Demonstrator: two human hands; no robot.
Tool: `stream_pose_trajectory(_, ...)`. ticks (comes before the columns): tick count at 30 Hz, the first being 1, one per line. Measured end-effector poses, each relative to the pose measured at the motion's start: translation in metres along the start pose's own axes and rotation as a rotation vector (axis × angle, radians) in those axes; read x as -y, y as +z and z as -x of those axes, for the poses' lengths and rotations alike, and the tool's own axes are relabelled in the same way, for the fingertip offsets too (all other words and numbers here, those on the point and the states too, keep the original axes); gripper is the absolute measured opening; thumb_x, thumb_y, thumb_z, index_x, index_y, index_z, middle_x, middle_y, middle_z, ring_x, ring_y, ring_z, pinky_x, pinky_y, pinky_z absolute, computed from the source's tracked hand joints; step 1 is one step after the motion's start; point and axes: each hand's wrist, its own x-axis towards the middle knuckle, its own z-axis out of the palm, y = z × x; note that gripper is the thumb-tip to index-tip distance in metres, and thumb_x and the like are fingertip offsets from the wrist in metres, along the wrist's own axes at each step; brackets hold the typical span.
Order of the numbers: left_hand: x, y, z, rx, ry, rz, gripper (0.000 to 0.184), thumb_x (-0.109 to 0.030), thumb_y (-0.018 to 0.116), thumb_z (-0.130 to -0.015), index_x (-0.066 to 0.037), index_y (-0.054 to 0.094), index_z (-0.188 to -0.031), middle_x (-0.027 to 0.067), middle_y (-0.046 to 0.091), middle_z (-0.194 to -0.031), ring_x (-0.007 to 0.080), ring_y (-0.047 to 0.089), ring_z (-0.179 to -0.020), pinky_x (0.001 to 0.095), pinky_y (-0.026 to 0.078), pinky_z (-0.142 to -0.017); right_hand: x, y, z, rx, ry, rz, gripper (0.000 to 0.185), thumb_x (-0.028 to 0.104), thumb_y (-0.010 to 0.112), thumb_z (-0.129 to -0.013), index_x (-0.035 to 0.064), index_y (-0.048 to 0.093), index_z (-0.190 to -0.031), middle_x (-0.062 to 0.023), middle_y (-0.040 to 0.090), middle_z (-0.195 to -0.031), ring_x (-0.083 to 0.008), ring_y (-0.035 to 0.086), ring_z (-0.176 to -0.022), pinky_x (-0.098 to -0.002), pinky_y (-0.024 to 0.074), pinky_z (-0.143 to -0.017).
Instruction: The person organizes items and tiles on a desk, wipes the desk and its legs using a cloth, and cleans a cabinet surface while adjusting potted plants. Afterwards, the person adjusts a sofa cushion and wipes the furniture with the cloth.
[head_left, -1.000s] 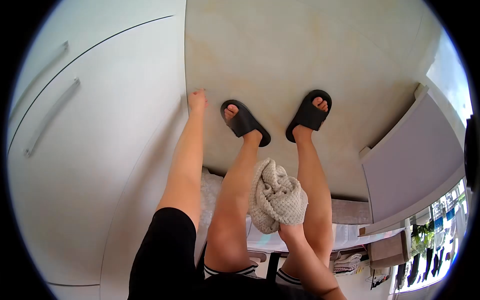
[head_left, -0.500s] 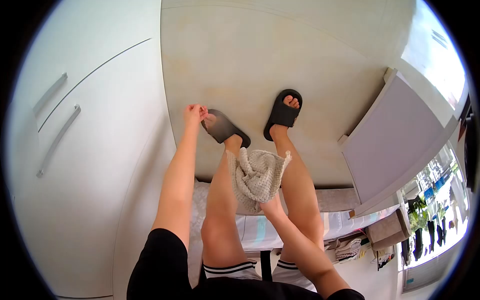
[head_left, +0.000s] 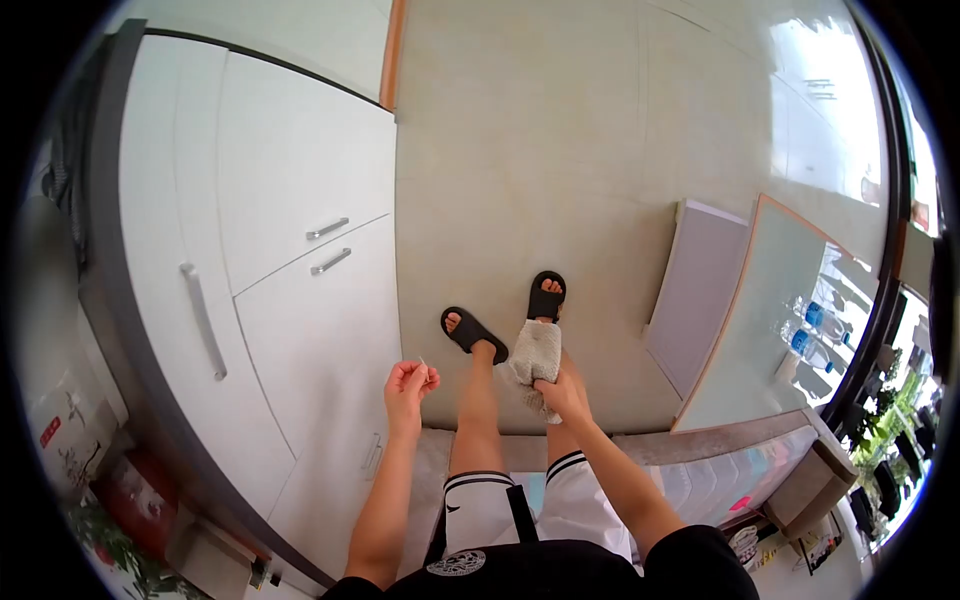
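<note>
My right hand point(head_left: 566, 392) grips a beige, coarse-textured cloth point(head_left: 538, 348) by its lower part, and the cloth hangs bunched in front of my right shin. Out to the left, my left hand point(head_left: 406, 388) is closed in a pinch near the white cabinet, apart from the cloth. A thin, pale sliver point(head_left: 422, 366) pokes up from its fingertips, too small to name.
Black slides point(head_left: 474, 337) are on my feet on the tiled floor point(head_left: 520, 150). White cabinets point(head_left: 310, 160) with metal handles line the left. A table point(head_left: 765, 320) with water bottles point(head_left: 812, 350) stands right. A cushioned seat point(head_left: 720, 460) is behind my legs.
The view has risen and widened, bringing in the table and more cabinet. My left hand has drawn back toward my body. The cloth now hangs longer and narrower from my right hand.
</note>
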Motion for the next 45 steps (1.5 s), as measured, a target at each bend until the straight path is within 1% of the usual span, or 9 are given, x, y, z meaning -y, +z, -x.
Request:
stream_pose_trajectory(3, -0.063, 0.005, 0.062, -0.03, 0.145, 0.088, 0.012, -0.012, 0.063, -0.093, -0.003, 0.057, -0.097, 0.0073, 0.065, -0.088, 0.0145, 0.063, -0.081, 0.0303, 0.053, -0.076, 0.014, -0.04, 0.018, -0.041, -0.096, 0.042, 0.048, 0.02, 0.067, -0.073, -0.0034, 0.06, -0.114, -0.0195, 0.068, -0.103, -0.0316, 0.065, -0.099, -0.0382, 0.0484, -0.084)
stream_pose_trajectory(4, -0.083, 0.008, 0.084, -0.027, 0.198, 0.113, 0.013, -0.012, 0.064, -0.092, -0.002, 0.058, -0.098, 0.0069, 0.065, -0.087, 0.0141, 0.063, -0.08, 0.03, 0.053, -0.076, 0.019, -0.052, 0.027, -0.074, -0.17, 0.0, 0.042, 0.016, 0.065, -0.072, -0.0074, 0.063, -0.107, -0.0179, 0.069, -0.095, -0.0267, 0.066, -0.087, -0.0372, 0.0494, -0.077)
stream_pose_trajectory(11, -0.192, 0.005, 0.223, -0.033, 0.554, 0.201, 0.016, -0.012, 0.064, -0.092, -0.002, 0.06, -0.102, 0.0042, 0.063, -0.086, 0.0123, 0.06, -0.079, 0.0269, 0.049, -0.074, 0.045, -0.15, 0.1, -0.109, -0.312, 0.236, 0.044, 0.015, 0.065, -0.066, -0.0103, 0.063, -0.102, -0.0216, 0.068, -0.089, -0.0319, 0.066, -0.084, -0.0394, 0.0499, -0.076)
stream_pose_trajectory(22, -0.242, -0.138, 0.351, -0.592, 0.98, 0.347, 0.024, -0.012, 0.066, -0.09, -0.003, 0.062, -0.112, 0.0043, 0.067, -0.095, 0.0107, 0.062, -0.078, 0.0243, 0.05, -0.069, 0.083, -0.233, 0.133, -0.162, -0.55, 0.251, 0.042, 0.011, 0.064, -0.065, -0.0121, 0.064, -0.101, -0.0206, 0.069, -0.09, -0.0303, 0.066, -0.085, -0.0394, 0.0493, -0.077)
stream_pose_trajectory(26, -0.229, -0.187, 0.4, -0.838, 1.026, 0.31, 0.023, -0.01, 0.065, -0.091, -0.004, 0.063, -0.113, 0.0022, 0.067, -0.098, 0.0095, 0.062, -0.079, 0.0232, 0.049, -0.07, 0.115, -0.231, 0.137, -0.179, -0.557, 0.388, 0.044, 0.009, 0.063, -0.067, -0.0117, 0.062, -0.106, -0.0205, 0.068, -0.095, -0.0314, 0.065, -0.086, -0.0388, 0.0492, -0.079)
stream_pose_trajectory(29, -0.222, -0.232, 0.432, -1.231, 1.126, 0.092, 0.016, -0.009, 0.065, -0.091, -0.005, 0.067, -0.106, -0.0012, 0.066, -0.094, 0.0062, 0.057, -0.079, 0.0205, 0.046, -0.072, 0.146, -0.212, 0.137, -0.226, -0.583, 0.456, 0.045, 0.009, 0.064, -0.067, -0.0113, 0.061, -0.108, -0.0211, 0.068, -0.097, -0.0328, 0.065, -0.087, -0.0389, 0.0494, -0.079)
stream_pose_trajectory(33, -0.231, -0.287, 0.465, -1.402, 1.091, 0.047, 0.015, -0.006, 0.065, -0.09, -0.004, 0.067, -0.104, 0.0006, 0.067, -0.095, 0.0074, 0.059, -0.083, 0.0214, 0.047, -0.076, 0.184, -0.175, 0.124, -0.178, -0.743, 0.549, 0.042, 0.02, 0.065, -0.066, -0.0085, 0.066, -0.096, -0.0238, 0.069, -0.092, -0.0366, 0.066, -0.084, -0.0436, 0.0508, -0.076)
stream_pose_trajectory(40, -0.322, -0.318, 0.437, -0.922, 1.224, 0.294, 0.009, -0.005, 0.065, -0.088, -0.002, 0.063, -0.097, 0.002, 0.067, -0.093, 0.0093, 0.062, -0.082, 0.0244, 0.049, -0.078, 0.262, -0.079, 0.198, -0.138, -0.749, 0.7, 0.05, 0.023, 0.069, -0.065, -0.0101, 0.06, -0.101, -0.0268, 0.067, -0.092, -0.0382, 0.066, -0.084, -0.0444, 0.0507, -0.076)
stream_pose_trajectory(45, -0.369, -0.34, 0.394, -0.771, 1.185, -0.003, 0.007, -0.006, 0.064, -0.086, -0.004, 0.06, -0.092, 0.0044, 0.068, -0.091, 0.0108, 0.063, -0.078, 0.0257, 0.051, -0.073, 0.254, -0.062, 0.199, -0.154, -0.742, 0.648, 0.049, 0.019, 0.069, -0.062, -0.0106, 0.063, -0.101, -0.0263, 0.068, -0.092, -0.0389, 0.065, -0.087, -0.0419, 0.0501, -0.08)
